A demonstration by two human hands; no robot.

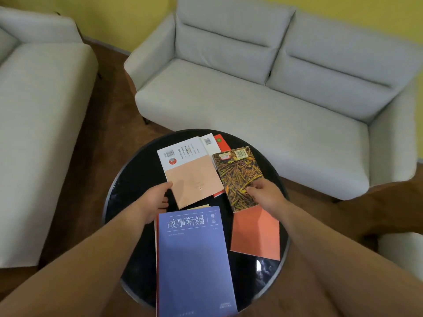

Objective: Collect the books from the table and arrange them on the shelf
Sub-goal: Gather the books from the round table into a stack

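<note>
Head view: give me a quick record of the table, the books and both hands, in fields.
table: round, black, books spread flat on it
blue book: nearest, overhangs the near edge
pink book: centre, back cover up
patterned book: right of the pink book, overlaps the orange book
white book: far side, partly covered
left hand: thumb at the pink book's left edge, grip unclear
right hand: on the patterned book, grip unclear
shelf: not in view
</note>
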